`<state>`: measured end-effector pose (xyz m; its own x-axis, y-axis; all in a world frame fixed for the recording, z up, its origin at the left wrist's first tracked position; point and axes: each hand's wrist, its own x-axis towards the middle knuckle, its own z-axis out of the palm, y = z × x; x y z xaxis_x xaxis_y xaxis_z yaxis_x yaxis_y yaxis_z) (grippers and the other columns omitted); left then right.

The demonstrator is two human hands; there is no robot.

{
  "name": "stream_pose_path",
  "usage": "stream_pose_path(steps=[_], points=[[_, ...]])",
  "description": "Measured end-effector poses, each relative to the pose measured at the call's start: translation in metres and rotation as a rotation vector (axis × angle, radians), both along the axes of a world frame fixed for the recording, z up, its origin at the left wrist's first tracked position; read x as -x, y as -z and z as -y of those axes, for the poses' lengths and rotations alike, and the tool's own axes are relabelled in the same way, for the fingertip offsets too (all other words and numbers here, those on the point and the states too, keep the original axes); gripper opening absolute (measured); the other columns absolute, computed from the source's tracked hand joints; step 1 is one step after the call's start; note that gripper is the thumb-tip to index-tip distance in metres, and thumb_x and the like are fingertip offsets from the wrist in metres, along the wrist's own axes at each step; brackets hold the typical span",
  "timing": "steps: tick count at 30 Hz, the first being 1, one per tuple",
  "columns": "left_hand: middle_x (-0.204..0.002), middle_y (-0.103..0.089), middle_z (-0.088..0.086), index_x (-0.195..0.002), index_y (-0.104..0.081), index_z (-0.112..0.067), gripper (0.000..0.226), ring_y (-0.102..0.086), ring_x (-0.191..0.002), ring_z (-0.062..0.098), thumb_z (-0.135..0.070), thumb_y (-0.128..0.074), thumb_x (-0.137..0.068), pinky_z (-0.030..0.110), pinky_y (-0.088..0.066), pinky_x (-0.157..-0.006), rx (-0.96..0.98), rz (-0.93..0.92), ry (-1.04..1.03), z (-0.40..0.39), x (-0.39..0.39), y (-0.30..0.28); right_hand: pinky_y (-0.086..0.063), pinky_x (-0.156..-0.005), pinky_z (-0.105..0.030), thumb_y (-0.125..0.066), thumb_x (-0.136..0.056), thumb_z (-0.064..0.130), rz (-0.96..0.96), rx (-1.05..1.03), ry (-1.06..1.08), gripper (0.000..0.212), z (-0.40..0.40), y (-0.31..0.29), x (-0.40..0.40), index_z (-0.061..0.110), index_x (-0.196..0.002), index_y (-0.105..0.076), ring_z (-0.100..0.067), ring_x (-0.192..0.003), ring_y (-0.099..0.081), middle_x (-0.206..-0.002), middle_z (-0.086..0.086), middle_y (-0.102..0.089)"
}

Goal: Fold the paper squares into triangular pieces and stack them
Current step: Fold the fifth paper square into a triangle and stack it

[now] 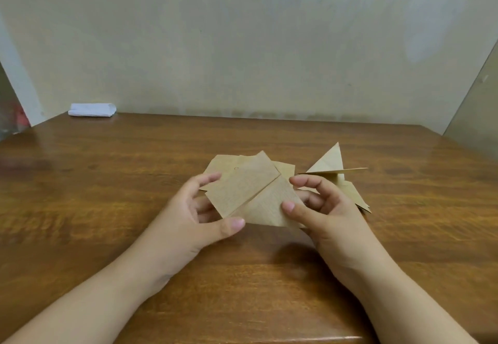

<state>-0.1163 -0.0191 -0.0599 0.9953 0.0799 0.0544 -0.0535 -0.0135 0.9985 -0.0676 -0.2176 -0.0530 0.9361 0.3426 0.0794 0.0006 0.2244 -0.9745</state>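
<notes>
Light: soft, even, moderately bright.
Glare: faint sheen on the counter [113, 160] toward 9 o'clock.
Shadows: soft, beneath the hands.
Distortion: wide-angle bending at the edges.
Focus: slightly soft throughout.

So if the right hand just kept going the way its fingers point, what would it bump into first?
Probably the left hand. The right hand points leftward across the paper square both hands hold, so that sheet already lies under its fingers; depth is unclear.

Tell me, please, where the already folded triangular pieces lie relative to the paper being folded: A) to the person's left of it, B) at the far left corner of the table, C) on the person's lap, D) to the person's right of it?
D: the folded triangles lie on the table past the right hand, to the right of the held paper.
</notes>
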Motion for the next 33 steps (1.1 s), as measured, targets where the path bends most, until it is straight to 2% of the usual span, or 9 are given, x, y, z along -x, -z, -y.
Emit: stream_pose_path(steps=[2, 4, 6, 9, 12, 15, 22, 33], points=[[-0.099, -0.073, -0.006, -0.113, -0.06, -0.024, 0.06, -0.069, -0.091, 0.007, -0.009, -0.081, -0.058, 0.015, -0.054, -0.069, 0.033, -0.005, 0.016, 0.0037, -0.0006, -0.0033, -0.057, -0.069, -0.028, -0.073, -0.062, 0.008, -0.008, -0.055, -0.017, 0.041, -0.0005, -0.0003, 0.0008, 0.013, -0.102, -0.062, -0.021, -0.077, -0.068, -0.081, -0.007, -0.071], [-0.089, -0.075, 0.006, -0.102, -0.066, -0.014, 0.047, -0.072, -0.078, 0.017, -0.004, -0.073, -0.056, 0.02, -0.058, -0.061, 0.097, -0.041, -0.012, 0.0053, -0.0025, -0.0048, -0.056, -0.067, -0.027, -0.076, -0.063, 0.007, -0.002, -0.053, -0.033, 0.038, -0.0011, -0.0001, 0.0017, 0.013, -0.098, -0.064, -0.02, -0.078, -0.067, -0.082, -0.008, -0.07], [-0.082, -0.074, 0.014, -0.097, -0.067, -0.008, 0.042, -0.072, -0.068, 0.022, -0.004, -0.071, -0.055, 0.021, -0.057, -0.055, 0.129, -0.064, -0.039, 0.0045, -0.0035, -0.0044, -0.055, -0.064, -0.024, -0.079, -0.066, 0.008, 0.015, -0.012, -0.041, 0.031, -0.0015, -0.0007, 0.0038, 0.013, -0.093, -0.067, -0.017, -0.076, -0.067, -0.08, -0.006, -0.07], [-0.078, -0.073, 0.016, -0.094, -0.068, -0.005, 0.04, -0.071, -0.064, 0.022, -0.005, -0.071, -0.055, 0.02, -0.056, -0.051, 0.091, -0.082, -0.043, 0.0063, -0.0015, -0.0054, -0.052, -0.057, -0.017, -0.073, -0.072, 0.021, 0.062, 0.137, 0.002, 0.007, -0.0023, -0.0023, 0.0069, 0.016, -0.077, -0.071, -0.007, -0.067, -0.066, -0.073, 0.002, -0.071], [-0.077, -0.073, 0.017, -0.091, -0.069, -0.005, 0.035, -0.071, -0.062, 0.023, -0.005, -0.07, -0.055, 0.02, -0.056, -0.05, 0.089, -0.097, -0.063, 0.0076, 0.0002, -0.0072, -0.044, -0.05, -0.012, -0.069, -0.081, 0.028, 0.128, 0.277, 0.079, 0.016, -0.0031, -0.0014, 0.007, 0.018, -0.068, -0.069, -0.001, -0.057, -0.061, -0.067, 0.007, -0.069], [-0.076, -0.072, 0.019, -0.088, -0.07, -0.004, 0.031, -0.071, -0.061, 0.022, -0.005, -0.068, -0.058, 0.02, -0.055, -0.049, 0.107, -0.121, -0.066, 0.0071, 0.0011, -0.0083, -0.044, -0.052, -0.014, -0.068, -0.079, 0.035, 0.144, 0.344, 0.103, 0.018, -0.0024, 0.0, 0.0061, 0.021, -0.068, -0.071, -0.003, -0.061, -0.061, -0.071, 0.004, -0.071], [-0.074, -0.071, 0.021, -0.07, -0.076, -0.008, 0.016, -0.07, -0.057, 0.022, -0.005, -0.068, -0.057, 0.02, -0.054, -0.045, 0.14, -0.158, -0.056, 0.0063, 0.0025, -0.0094, -0.045, -0.055, -0.014, -0.067, -0.067, 0.042, 0.12, 0.285, 0.053, 0.019, -0.0013, -0.0006, 0.0075, 0.024, -0.066, -0.073, -0.005, -0.062, -0.061, -0.071, 0.003, -0.071], [-0.073, -0.07, 0.024, -0.082, -0.071, -0.001, 0.026, -0.07, -0.056, 0.023, -0.006, -0.068, -0.056, 0.02, -0.054, -0.045, 0.132, -0.167, -0.073, 0.0075, 0.0038, -0.0093, -0.045, -0.059, -0.018, -0.065, -0.068, 0.043, 0.154, 0.269, 0.041, 0.02, -0.0017, 0.0016, 0.0068, 0.025, -0.068, -0.074, -0.005, -0.063, -0.061, -0.07, 0.003, -0.071]])
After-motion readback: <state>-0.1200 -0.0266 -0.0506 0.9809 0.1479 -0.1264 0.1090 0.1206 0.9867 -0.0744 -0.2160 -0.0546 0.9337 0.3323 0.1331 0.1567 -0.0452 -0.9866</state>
